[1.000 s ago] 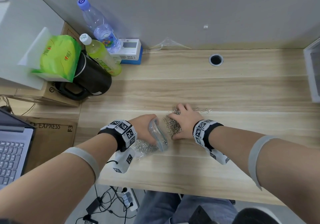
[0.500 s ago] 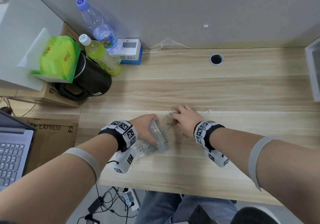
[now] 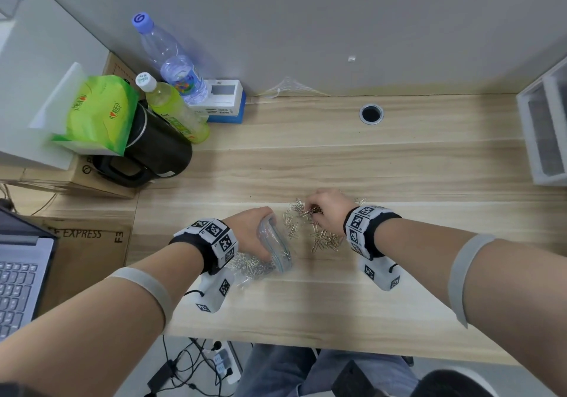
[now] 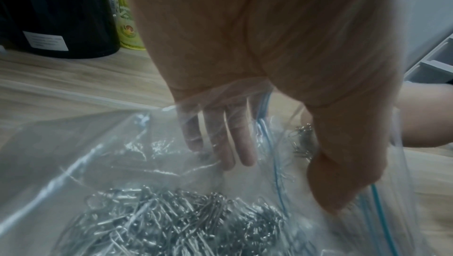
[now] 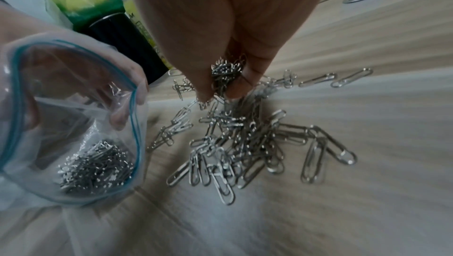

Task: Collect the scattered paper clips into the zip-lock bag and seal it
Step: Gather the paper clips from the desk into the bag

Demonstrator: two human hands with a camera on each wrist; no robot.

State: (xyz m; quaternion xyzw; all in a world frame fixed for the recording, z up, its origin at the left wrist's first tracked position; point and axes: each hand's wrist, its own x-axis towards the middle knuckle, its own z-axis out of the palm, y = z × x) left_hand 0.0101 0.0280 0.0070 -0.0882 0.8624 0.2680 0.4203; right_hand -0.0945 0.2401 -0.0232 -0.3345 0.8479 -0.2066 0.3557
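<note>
A clear zip-lock bag [image 3: 276, 246] with a blue seal line lies on the wooden desk [image 3: 337, 157], its mouth [image 5: 132, 116] held wide open toward the right. My left hand [image 3: 251, 234] grips the bag's rim, fingers [image 4: 232, 140] inside the plastic. A heap of silver clips [image 4: 171, 221] fills the bag's bottom. Loose paper clips [image 3: 319, 231] lie scattered just right of the mouth [image 5: 245, 143]. My right hand [image 3: 325, 209] hovers over them, pinching a bunch of clips [image 5: 225, 74] between thumb and fingertips.
At the back left stand a black kettle [image 3: 153, 151], a green drink bottle [image 3: 175, 111], a water bottle [image 3: 171, 59] and a green tissue pack [image 3: 95, 114]. A laptop [image 3: 18, 280] sits at the left, a cable hole [image 3: 371, 113] behind, a white tray [image 3: 546, 138] right.
My right hand lifted from lying flat over the pile to a raised pinch on a bunch of clips; the pile spread out. The left hand and bag stayed put.
</note>
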